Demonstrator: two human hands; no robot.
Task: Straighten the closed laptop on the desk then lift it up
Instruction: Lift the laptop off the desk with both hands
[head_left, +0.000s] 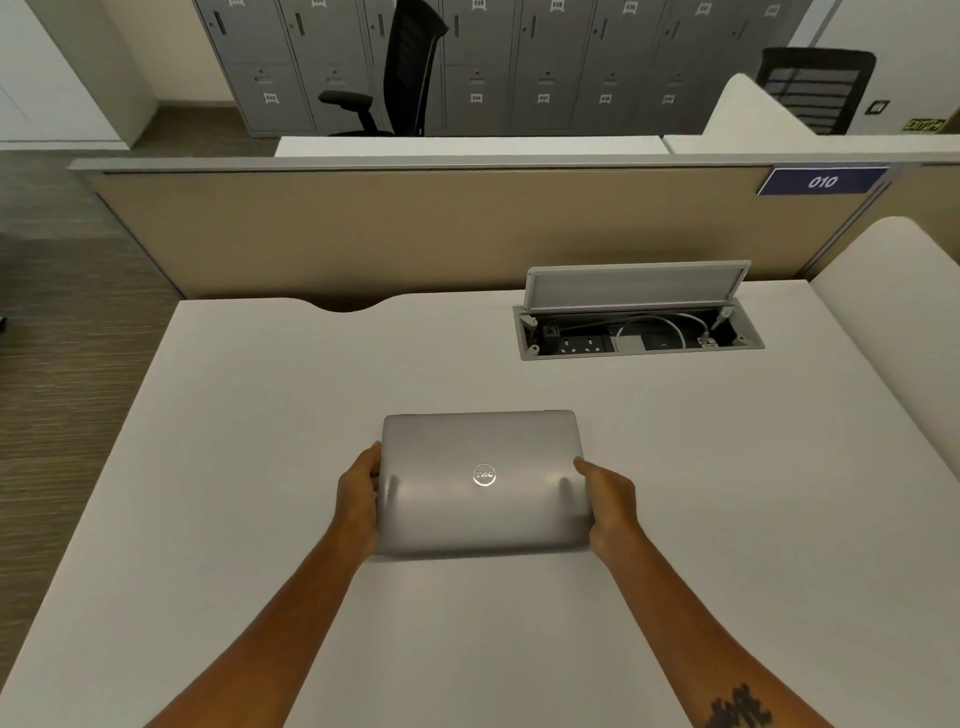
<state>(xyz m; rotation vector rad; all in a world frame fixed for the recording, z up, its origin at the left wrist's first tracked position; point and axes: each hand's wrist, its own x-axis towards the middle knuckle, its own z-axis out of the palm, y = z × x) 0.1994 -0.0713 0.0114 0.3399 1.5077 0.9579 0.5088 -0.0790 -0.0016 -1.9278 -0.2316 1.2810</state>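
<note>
**Two hands on the laptop, one per side**

Both hands are clamped on the closed silver laptop (483, 480), which sits in the lower middle of the frame on the white desk (260, 467). Its edges look pretty much square with the desk's far edge, and the round logo on the lid faces up. Can't tell if the near edge is off the surface or still resting on it; there's a shadow under it, but that's all I've got.

Left hand (358, 493) grips the left short edge. Fingers are curled in around that edge, thumb side up near the lid's corner, mostly hidden underneath, so no idea how far they reach under. Right hand (608, 501) mirrors it on the right edge, thumb pointing up along the side of the lid, other fingers wrapped below and out of sight.

Both forearms come up from the bottom of the frame and angle in toward the laptop, wrists fairly straight. There's a dark tattoo (740, 706) on the right forearm at the lower right.

Upper right of the desk has an open cable box (639, 332) with its lid flipped up, white cables inside, well apart from the laptop.
</note>
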